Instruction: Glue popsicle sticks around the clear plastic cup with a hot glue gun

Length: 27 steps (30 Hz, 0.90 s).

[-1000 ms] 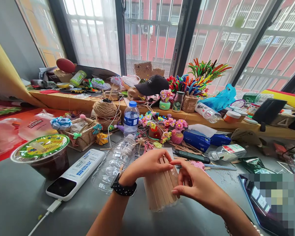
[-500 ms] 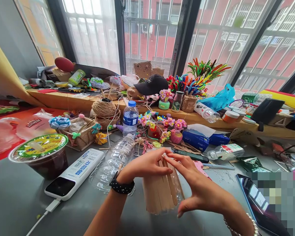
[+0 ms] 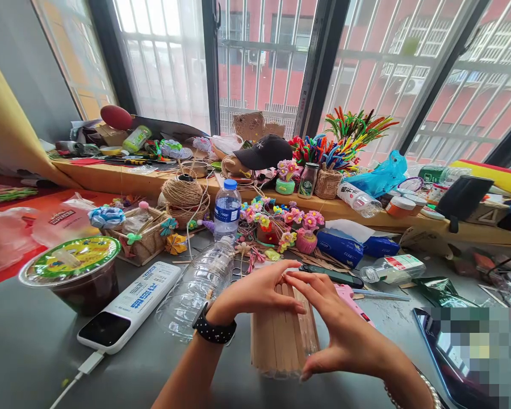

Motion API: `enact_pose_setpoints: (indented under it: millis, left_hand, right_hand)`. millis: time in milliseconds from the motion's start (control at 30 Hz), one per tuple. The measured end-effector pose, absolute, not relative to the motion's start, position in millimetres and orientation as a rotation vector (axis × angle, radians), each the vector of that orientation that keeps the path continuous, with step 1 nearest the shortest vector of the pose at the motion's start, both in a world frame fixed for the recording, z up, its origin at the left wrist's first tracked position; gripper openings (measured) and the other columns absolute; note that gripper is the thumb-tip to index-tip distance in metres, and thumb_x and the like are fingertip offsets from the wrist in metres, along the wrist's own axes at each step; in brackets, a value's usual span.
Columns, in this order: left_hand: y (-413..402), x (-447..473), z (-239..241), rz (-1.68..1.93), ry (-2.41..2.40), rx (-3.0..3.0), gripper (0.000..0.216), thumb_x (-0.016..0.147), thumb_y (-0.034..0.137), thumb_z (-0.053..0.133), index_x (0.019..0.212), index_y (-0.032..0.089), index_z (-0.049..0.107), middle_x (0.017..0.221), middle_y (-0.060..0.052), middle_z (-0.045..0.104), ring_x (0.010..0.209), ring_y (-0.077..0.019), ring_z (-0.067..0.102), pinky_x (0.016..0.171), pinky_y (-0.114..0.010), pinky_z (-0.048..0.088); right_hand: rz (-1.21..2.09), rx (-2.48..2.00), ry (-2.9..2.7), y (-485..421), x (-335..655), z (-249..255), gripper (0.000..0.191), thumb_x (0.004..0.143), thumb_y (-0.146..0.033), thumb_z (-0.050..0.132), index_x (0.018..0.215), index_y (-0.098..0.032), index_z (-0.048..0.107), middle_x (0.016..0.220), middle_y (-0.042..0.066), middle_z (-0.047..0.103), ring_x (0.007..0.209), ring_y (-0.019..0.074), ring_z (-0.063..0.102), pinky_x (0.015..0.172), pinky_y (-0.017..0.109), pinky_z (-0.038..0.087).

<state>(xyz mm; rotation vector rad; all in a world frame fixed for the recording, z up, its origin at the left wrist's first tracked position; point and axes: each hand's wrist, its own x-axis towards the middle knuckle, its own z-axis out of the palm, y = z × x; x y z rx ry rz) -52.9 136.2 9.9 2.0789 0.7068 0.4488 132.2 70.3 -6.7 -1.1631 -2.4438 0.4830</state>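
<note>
A clear plastic container clad in upright wooden craft sticks (image 3: 281, 341) stands on the grey table in front of me. My left hand (image 3: 259, 289), with a black watch on the wrist, curls over its top from the left, fingers pressed on the sticks. On the opposite side, my right hand (image 3: 336, 335) wraps round the container, thumb low and fingers on the top edge. Both hands grip it.
An empty clear plastic bottle (image 3: 196, 284) lies at left, beside a white power bank (image 3: 130, 304) and a sealed food cup (image 3: 74, 272). A pink tool (image 3: 353, 298), a tablet (image 3: 460, 358) and craft clutter sit right and behind. A water bottle (image 3: 227, 210) stands upright.
My right hand has slid from pinching the sticks at the top to wrapping round the container's right side. The left hand stayed on top.
</note>
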Motion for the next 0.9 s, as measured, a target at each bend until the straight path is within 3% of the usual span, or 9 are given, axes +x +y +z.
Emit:
enact_pose_setpoints:
  millis: [233,400,567,733,900]
  left_hand:
    - [135,-52,12,0.436,0.751,2.086,0.074,0.064,0.041,0.067,0.125,0.015,0.035,0.129,-0.011,0.042,0.115,-0.0224,0.040,0.096,-0.032,0.031]
    - [130,-50,14,0.401,0.963,2.161,0.053,0.059,0.051,0.066,0.097,0.016,0.053,0.097,-0.007,0.060,0.088,-0.0233,0.054,0.074,-0.031,0.041]
    - [129,-49,12,0.448,1.141,2.194,0.061,0.051,0.063,0.063,0.089,0.017,0.050,0.085,-0.004,0.060,0.077,-0.0214,0.053,0.062,-0.026,0.038]
    - [135,-54,14,0.344,1.026,2.232,0.044,0.067,0.058,0.053,0.073,0.014,0.055,0.071,0.000,0.055,0.065,-0.0140,0.047,0.051,-0.020,0.031]
    - [137,-58,17,0.312,0.827,2.235,0.035,0.079,0.045,0.044,0.071,0.014,0.057,0.063,0.003,0.048,0.060,-0.0100,0.041,0.050,-0.018,0.028]
  right_hand:
    - [0.515,-1.161,-2.425,71,132,-8,0.098,0.053,-0.057,0.065,0.134,-0.022,0.022,0.134,0.009,0.030,0.124,0.0260,0.022,0.102,0.039,0.022]
    - [0.610,-1.206,-2.408,70,130,-4,0.099,0.054,-0.056,0.066,0.135,-0.021,0.020,0.132,0.010,0.034,0.120,0.0266,0.027,0.098,0.040,0.027]
    - [0.603,-1.219,-2.386,70,131,-6,0.099,0.055,-0.055,0.065,0.135,-0.020,0.019,0.133,0.010,0.032,0.121,0.0265,0.024,0.100,0.040,0.024]
    - [0.638,-1.283,-2.361,70,133,-6,0.101,0.052,-0.055,0.067,0.134,-0.018,0.022,0.127,0.012,0.037,0.119,0.0274,0.028,0.100,0.041,0.025]
    - [0.607,-1.267,-2.391,70,135,-6,0.097,0.053,-0.054,0.066,0.134,-0.022,0.023,0.129,0.010,0.033,0.121,0.0270,0.025,0.101,0.042,0.023]
